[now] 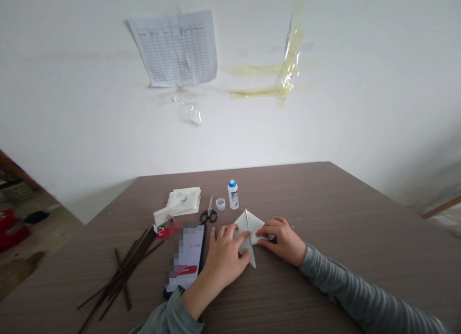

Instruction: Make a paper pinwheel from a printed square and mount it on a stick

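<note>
Off-white paper [254, 220], one, folded, lower centre: left fingers [243, 238] spread over it, right fingers [271, 230] pinching it; one bottle [233, 198] above.

Folded paper [255, 222]: off-white, lined with dark print. Bench [360, 238]: brown, streaked wood-grain pattern. Bottle [233, 198]: white body, blue top, dark blue label band. Scissors [208, 215]: black handles, silver-grey blades. Smartphone [192, 257]: black edge, pale screen, red bar. Thin sticks [124, 275]: dark brown. Small box [159, 216]: white and red. Sleeves [338, 279]: grey-green, fine stripes. Wall sheet [176, 48]: white, grey grid. Adhesive tape [256, 92]: translucent yellow.
</note>
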Demonstrator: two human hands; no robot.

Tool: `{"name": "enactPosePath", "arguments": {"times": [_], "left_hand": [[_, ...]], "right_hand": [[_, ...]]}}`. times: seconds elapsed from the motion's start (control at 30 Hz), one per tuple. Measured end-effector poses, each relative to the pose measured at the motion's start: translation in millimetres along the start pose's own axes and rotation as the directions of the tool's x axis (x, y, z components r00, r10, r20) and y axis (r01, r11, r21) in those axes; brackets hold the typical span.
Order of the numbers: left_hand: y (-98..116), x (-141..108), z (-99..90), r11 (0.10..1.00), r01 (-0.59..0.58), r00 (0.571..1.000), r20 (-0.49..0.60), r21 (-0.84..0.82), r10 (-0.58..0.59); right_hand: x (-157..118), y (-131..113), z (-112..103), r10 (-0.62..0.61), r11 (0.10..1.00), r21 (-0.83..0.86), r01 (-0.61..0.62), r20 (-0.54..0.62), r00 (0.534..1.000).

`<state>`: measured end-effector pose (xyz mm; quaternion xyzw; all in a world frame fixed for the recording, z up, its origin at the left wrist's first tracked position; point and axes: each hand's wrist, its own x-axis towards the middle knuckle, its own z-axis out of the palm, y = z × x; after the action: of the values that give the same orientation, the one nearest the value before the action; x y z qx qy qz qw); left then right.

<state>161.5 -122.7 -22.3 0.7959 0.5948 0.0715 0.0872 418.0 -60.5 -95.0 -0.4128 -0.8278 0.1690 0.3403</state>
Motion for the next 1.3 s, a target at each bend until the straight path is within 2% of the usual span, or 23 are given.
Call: {"name": "enactPosePath", "arguments": {"times": [0.27,0.5,0.73,0.87,1.1,1.3], "left_hand": [[4,-1,-5.1,1.0,0.023,0.999,0.037,0.013,-0.024],[9,-1,-11.1,0.999,0.042,0.996,0.081,0.019,-0.044],[7,-2,-9.7,0.999,0.04,0.998,0.053,0.005,-0.04],[4,-1,-6.7,0.999,0.035,0.999,0.015,-0.017,-0.035],[5,-1,-6.4,0.999,0.028,0.999,0.045,-0.019,-0.028],[2,-2,-1.7,1.0,0.019,1.0,0.022,0.014,-0.019]], "right_hand": [[-1,1,1,0.001,0.999,-0.032,-0.001,-0.003,1.0],[-1,1,1,0.027,0.997,-0.067,-0.024,0.043,0.999],[-4,9,6,-0.047,0.993,-0.11,0.048,0.012,0.999],[-4,8,6,-0.043,0.989,-0.143,0.045,0.017,0.999],[-5,8,5,-0.06,0.985,-0.159,0.063,0.019,0.998],[-5,10,7,-0.057,0.985,-0.164,0.059,0.015,0.998]]}}
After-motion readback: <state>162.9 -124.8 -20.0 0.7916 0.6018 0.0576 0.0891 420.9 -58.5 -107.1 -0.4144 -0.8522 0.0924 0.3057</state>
